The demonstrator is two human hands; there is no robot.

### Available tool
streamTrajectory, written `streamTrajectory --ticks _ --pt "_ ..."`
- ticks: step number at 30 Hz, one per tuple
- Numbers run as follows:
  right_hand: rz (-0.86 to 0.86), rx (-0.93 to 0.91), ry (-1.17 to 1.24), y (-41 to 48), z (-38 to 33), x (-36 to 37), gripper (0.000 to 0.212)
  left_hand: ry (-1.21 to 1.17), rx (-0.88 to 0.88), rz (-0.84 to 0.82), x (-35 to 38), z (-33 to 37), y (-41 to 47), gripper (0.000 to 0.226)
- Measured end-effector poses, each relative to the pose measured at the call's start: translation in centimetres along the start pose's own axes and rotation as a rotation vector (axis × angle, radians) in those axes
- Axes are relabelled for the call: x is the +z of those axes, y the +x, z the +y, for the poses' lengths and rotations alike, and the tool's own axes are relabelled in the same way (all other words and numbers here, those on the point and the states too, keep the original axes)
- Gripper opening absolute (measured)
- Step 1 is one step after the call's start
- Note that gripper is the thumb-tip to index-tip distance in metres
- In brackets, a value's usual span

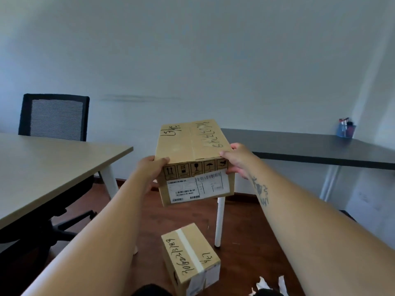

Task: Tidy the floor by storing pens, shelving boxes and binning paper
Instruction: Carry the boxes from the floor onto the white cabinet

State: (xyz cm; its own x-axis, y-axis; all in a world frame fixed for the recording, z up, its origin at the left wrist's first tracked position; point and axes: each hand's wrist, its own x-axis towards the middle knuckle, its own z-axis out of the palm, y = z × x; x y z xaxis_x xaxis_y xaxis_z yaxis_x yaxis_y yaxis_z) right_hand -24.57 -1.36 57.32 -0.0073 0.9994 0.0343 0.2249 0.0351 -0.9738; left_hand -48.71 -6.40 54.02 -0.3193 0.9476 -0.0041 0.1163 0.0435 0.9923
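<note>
One brown, pen-marked, barcode-labelled cardboard box (pixel 188 146).

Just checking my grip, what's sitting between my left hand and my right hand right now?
In the head view, a cardboard box fills the gap: the left hand grips its left side, the right hand its right.

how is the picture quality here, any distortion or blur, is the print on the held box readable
Head view: the wide lens swells the forearms toward the bottom corners; light is soft, cool and dim, no hard shadows; held box fairly sharp, marker scrawl visible, label print too small to read; far pen holder smeared.
</note>
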Motion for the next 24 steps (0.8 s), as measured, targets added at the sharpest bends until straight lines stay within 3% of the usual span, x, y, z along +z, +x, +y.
streamTrajectory --ticks 4,9,18,24 --pt "0.064 0.004 0.075 -1.5 -2.5 -2.9 0.044 0.017 0.112 -0.012 1.3 5.3 -1.1 0.009" --pt "0.198 0.009 0.084 -3.5 -4.6 -8.5 0.05 0.067 0.203 -0.117 5.0 10.1 -1.9 0.01" --pt "0.594 -0.002 0.058 -14.0 -5.2 -21.2 0.052 0.062 0.391 -0.442 17.6 14.5 -7.0 0.017" --pt "0.848 0.034 -0.005 -22.3 -6.3 -27.9 0.033 0.002 0.446 -0.687 25.8 16.5 -12.8 0.022"
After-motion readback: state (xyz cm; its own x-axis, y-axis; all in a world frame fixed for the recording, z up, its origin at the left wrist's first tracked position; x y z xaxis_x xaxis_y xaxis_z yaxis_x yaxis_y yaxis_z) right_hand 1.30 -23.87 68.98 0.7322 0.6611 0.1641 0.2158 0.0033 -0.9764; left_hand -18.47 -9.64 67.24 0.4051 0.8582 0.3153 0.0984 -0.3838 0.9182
